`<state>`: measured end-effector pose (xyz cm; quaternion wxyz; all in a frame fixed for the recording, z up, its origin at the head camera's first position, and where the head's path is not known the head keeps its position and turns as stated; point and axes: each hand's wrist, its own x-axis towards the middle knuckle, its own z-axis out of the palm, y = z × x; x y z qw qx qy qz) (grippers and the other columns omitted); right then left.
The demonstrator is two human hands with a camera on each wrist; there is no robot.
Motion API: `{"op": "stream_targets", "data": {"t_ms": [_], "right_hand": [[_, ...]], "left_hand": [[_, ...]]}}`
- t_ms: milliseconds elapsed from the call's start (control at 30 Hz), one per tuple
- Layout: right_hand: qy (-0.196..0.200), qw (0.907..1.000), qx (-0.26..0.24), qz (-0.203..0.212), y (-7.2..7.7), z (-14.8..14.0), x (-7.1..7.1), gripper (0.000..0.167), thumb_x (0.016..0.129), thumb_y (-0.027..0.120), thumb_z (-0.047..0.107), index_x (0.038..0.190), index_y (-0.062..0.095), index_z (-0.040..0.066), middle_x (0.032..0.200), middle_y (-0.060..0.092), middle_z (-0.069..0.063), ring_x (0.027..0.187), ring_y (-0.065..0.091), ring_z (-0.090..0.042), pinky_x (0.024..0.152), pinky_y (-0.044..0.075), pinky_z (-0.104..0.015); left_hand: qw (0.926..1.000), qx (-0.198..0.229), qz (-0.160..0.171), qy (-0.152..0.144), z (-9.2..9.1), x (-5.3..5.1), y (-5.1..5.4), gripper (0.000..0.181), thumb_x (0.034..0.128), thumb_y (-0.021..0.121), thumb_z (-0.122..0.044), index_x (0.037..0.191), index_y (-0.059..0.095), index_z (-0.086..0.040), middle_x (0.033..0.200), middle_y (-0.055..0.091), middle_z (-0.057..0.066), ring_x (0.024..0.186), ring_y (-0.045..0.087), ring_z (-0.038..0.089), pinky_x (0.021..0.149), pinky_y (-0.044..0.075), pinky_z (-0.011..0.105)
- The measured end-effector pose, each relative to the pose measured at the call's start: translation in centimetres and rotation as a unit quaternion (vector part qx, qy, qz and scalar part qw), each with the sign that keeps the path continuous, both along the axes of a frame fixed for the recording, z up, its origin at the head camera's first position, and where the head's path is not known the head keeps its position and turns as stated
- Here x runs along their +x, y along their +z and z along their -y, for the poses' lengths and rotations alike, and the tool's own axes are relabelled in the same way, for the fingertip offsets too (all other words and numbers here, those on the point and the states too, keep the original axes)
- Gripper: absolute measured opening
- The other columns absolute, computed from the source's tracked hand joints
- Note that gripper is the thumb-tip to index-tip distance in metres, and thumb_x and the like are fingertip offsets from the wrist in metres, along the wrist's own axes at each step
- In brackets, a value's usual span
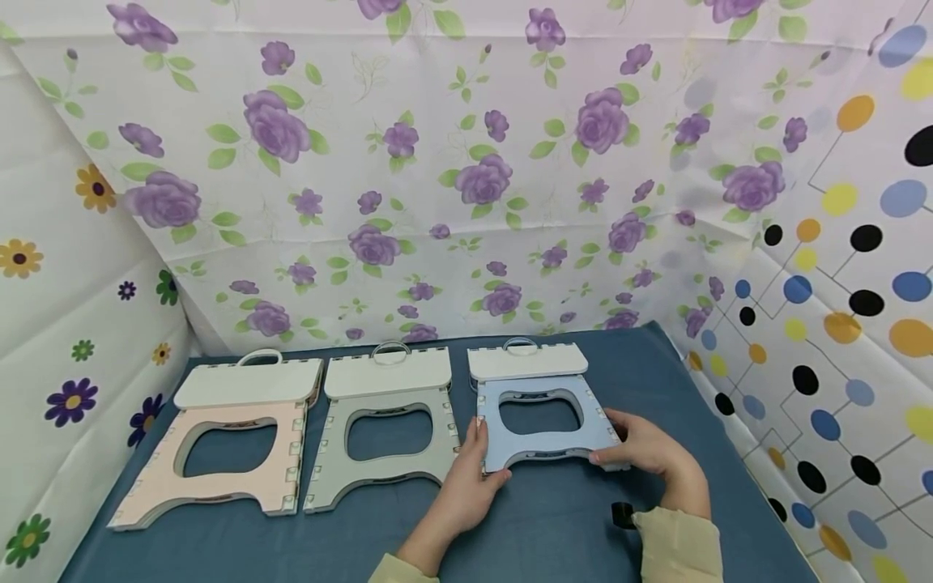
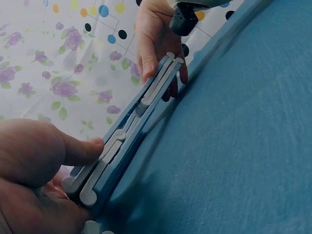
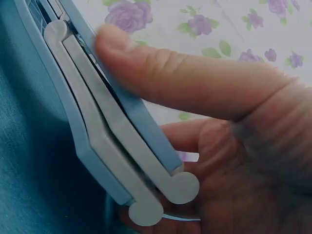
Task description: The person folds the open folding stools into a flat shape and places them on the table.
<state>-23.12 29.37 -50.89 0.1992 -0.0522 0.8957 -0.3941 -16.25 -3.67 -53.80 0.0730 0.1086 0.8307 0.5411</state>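
A folded blue step stool (image 1: 535, 442) with a white top lies at the right of the row in the head view. My left hand (image 1: 466, 490) grips its lower left leg. At the lower right leg, my right hand (image 1: 656, 449) holds on with the thumb in front. Seen edge-on in the left wrist view, the blue stool (image 2: 139, 129) has its folded grey-white inner legs between two blue panels. The right wrist view shows my right thumb (image 3: 180, 80) over the stool's near panel, fingers behind and partly hidden.
A folded grey-green step stool (image 1: 331, 437) lies just left of the blue one, and a folded pink step stool (image 1: 284, 461) is farther left. Blue cloth (image 1: 554, 534) covers the table. Floral sheet (image 1: 437, 202) hangs behind; a dotted sheet (image 1: 838, 356) borders the right side.
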Motion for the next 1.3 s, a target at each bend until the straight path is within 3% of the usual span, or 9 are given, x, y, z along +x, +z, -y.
{"op": "stream_targets", "data": {"t_ms": [100,200,300,433,567,767,1100,1300], "right_hand": [[0.017,0.9998,0.013,-0.001,0.0,0.0,0.1,0.115,0.082,0.096,0.033,0.165,0.028,-0.008,0.161,0.041,-0.034,0.142,0.047,-0.049,0.112,0.042,-0.064],[0.024,0.9993,0.029,-0.005,-0.1,-0.1,0.1,0.116,0.082,0.096,0.033,0.166,0.026,-0.006,0.163,0.036,-0.035,0.148,0.039,-0.053,0.114,0.038,-0.067],[0.022,0.9994,0.026,-0.005,-0.4,-0.2,0.0,0.112,0.083,0.095,0.03,0.166,0.028,-0.005,0.155,0.047,-0.033,0.138,0.05,-0.049,0.109,0.044,-0.063],[0.016,0.9998,0.011,-0.003,-0.6,-0.2,-0.1,0.108,0.084,0.095,0.023,0.165,0.031,-0.006,0.141,0.06,-0.026,0.12,0.061,-0.036,0.1,0.051,-0.057],[0.018,0.9998,0.01,-0.004,-0.7,-0.2,-0.1,0.108,0.085,0.094,0.024,0.165,0.029,-0.007,0.143,0.059,-0.027,0.123,0.06,-0.037,0.101,0.051,-0.057],[0.022,0.9997,0.009,-0.008,-0.7,-0.3,0.0,0.108,0.086,0.094,0.025,0.165,0.028,-0.006,0.144,0.058,-0.028,0.124,0.06,-0.037,0.102,0.05,-0.057],[0.017,0.9997,0.009,-0.015,-0.7,-0.2,-0.1,0.108,0.086,0.094,0.027,0.166,0.029,-0.006,0.144,0.058,-0.028,0.124,0.06,-0.036,0.102,0.05,-0.057],[0.018,0.9995,0.01,-0.022,-0.7,-0.2,-0.1,0.106,0.087,0.093,0.027,0.166,0.03,-0.004,0.144,0.059,-0.026,0.123,0.06,-0.035,0.102,0.05,-0.057]], "left_hand": [[0.9999,-0.012,-0.006,-0.008,-0.3,0.1,-0.1,0.082,0.1052,0.07,-0.008,0.166,0.018,0.009,0.175,0.0,0.03,0.16,0.015,0.047,0.118,0.036,0.061],[0.9995,-0.022,-0.02,-0.014,-0.5,0.3,-0.2,0.079,0.1045,0.069,-0.004,0.164,0.021,0.012,0.175,-0.001,0.029,0.161,0.007,0.047,0.121,0.029,0.063],[0.9989,-0.033,-0.03,-0.016,-0.6,0.5,-0.1,0.076,0.1028,0.067,0.003,0.163,0.023,0.014,0.176,0.001,0.027,0.161,0.002,0.047,0.123,0.024,0.064],[0.9976,-0.053,-0.042,-0.016,-0.8,0.5,-0.1,0.078,0.0996,0.07,0.006,0.162,0.025,0.015,0.176,0.004,0.028,0.161,0.006,0.046,0.122,0.026,0.063],[0.9944,-0.082,-0.063,-0.024,-0.8,0.6,-0.4,0.079,0.0971,0.073,0.007,0.161,0.028,0.015,0.175,0.006,0.028,0.161,0.01,0.046,0.121,0.032,0.06],[0.9888,-0.116,-0.086,-0.037,-0.9,0.8,-0.5,0.069,0.0999,0.066,0.011,0.16,0.031,0.015,0.175,0.007,0.028,0.161,0.01,0.046,0.12,0.033,0.058],[0.9836,-0.146,-0.098,-0.039,-1.1,0.6,-0.6,0.061,0.1013,0.063,0.011,0.156,0.038,0.017,0.173,0.017,0.03,0.16,0.013,0.047,0.122,0.03,0.058],[0.9827,-0.153,-0.095,-0.042,-1.2,0.7,-0.5,0.059,0.1019,0.061,0.011,0.156,0.038,0.017,0.173,0.015,0.03,0.161,0.009,0.046,0.123,0.028,0.058]]}}
